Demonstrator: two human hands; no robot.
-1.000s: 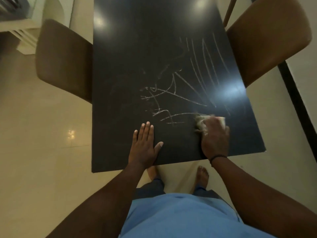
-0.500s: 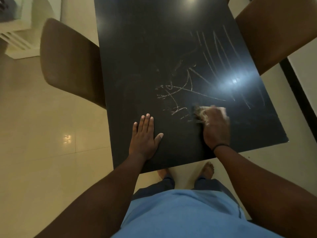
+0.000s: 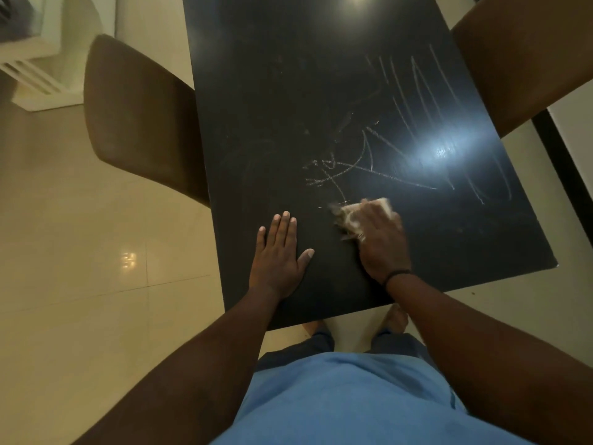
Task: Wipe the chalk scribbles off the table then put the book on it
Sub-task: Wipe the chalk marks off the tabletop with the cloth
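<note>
Chalk scribbles (image 3: 401, 149) still cover much of the black table (image 3: 272, 91), mostly its right half: long upright strokes run up the far right side, and a tangle of crossed lines sits nearer the middle, just beyond your hands. A bright glare lies over part of the strokes on the right. Your right hand (image 3: 383, 242) presses a pale cloth (image 3: 349, 216) onto the tabletop at the near end of the tangle; your fingers are bent over the cloth and bunch it under them, with its blurred edges showing past your fingertips on the left and far side. A dark band (image 3: 398, 274) circles that wrist. Your left hand (image 3: 279, 252) lies flat on the table just left of the cloth, fingers straight and close together, thumb spread out toward the right hand, holding nothing. The two hands are near each other but apart. The strip of table nearest you, between the hands and the edge, shows no chalk lines. A brown chair (image 3: 138, 123) stands against the table's left side and another chair (image 3: 519, 59) against its right side, both partly tucked under the top. You stand at the near end in a blue shirt (image 3: 337, 396), bare feet showing on the pale tiled floor (image 3: 80, 252) below the table edge. The book is nowhere in view.
</note>
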